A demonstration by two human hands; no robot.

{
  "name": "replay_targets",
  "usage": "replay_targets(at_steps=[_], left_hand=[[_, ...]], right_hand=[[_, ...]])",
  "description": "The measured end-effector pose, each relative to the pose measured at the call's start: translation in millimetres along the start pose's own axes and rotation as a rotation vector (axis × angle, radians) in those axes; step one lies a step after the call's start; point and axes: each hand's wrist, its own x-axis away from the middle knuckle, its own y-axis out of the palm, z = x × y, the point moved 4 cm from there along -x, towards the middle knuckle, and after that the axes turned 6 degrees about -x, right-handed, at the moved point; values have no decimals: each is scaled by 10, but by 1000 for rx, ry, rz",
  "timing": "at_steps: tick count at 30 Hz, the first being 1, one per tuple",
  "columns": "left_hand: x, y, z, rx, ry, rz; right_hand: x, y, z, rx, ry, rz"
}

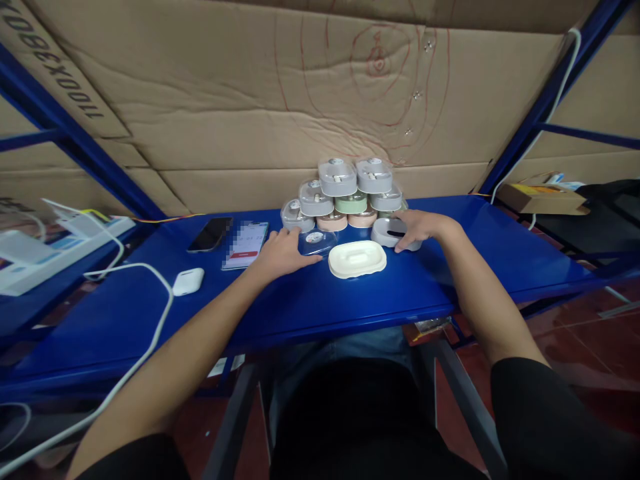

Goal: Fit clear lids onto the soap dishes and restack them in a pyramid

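Note:
My left hand (284, 252) rests on the blue table, with its fingers and thumb around the left end of a clear plastic lid (320, 245). That lid has a round white sticker on top. My right hand (421, 227) grips the right side of a grey box base (384, 235), which has a dark spot or opening in it. Between the two hands lies a cream-coloured oval tray (357, 260) with a raised middle, touched by neither hand. Behind them, several lidded boxes (337, 180) in grey, green and pink are stacked like a pyramid.
A dark phone (211, 235) and a lit phone (245, 245) lie left of my left hand. Nearer sits a white earbud case (189, 281), beside a white cable (167, 313). A cardboard wall (225, 100) closes off the back. Blue posts (540, 113) stand at both sides.

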Motion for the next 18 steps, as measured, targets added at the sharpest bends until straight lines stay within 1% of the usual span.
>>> replay_targets(at_steps=[4, 7, 12, 15, 18], left_hand=[[14, -20, 9, 35, -18, -13], [26, -36, 24, 65, -21, -13], [16, -25, 37, 82, 20, 2], [6, -18, 34, 74, 37, 4], [6, -27, 41, 75, 57, 13]], right_hand=[[-10, 19, -3, -13, -12, -19], [2, 13, -39, -10, -13, -9], [101, -82, -78, -6, -15, 35], [203, -168, -129, -60, -73, 88], [273, -174, -279, -146, -207, 117]])
